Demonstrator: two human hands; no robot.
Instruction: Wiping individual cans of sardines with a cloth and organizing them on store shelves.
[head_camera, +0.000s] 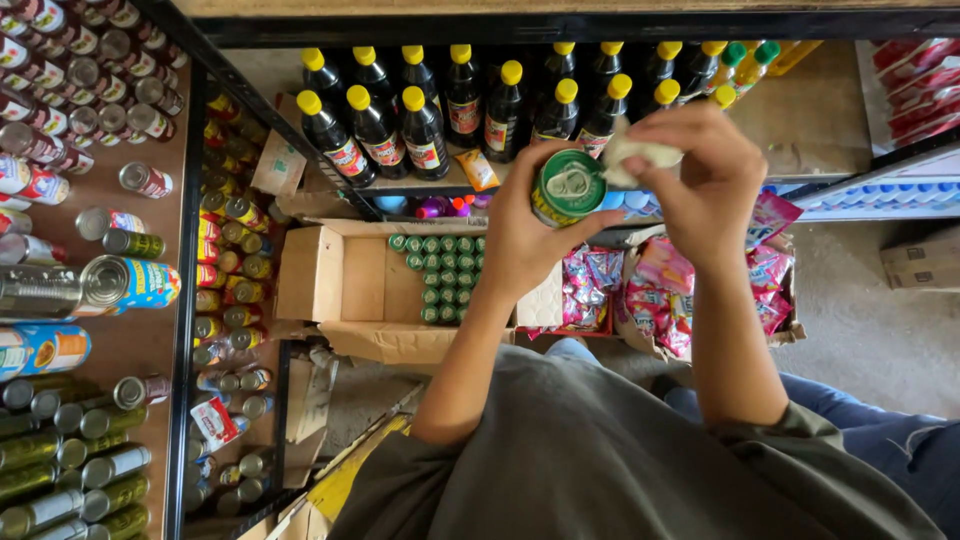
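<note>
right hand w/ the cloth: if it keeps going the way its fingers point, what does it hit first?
Likely the green-topped can held in the left hand. The right hand pinches a pale cloth pointing left, right beside the can's lid; depth is unclear.

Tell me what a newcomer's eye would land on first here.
At centre, the left hand holds up a green-topped can, and the right hand presses a pale cloth beside its lid. Behind them stands a shelf row of dark bottles with yellow caps. Below sits an open cardboard box with green-capped items inside.
</note>
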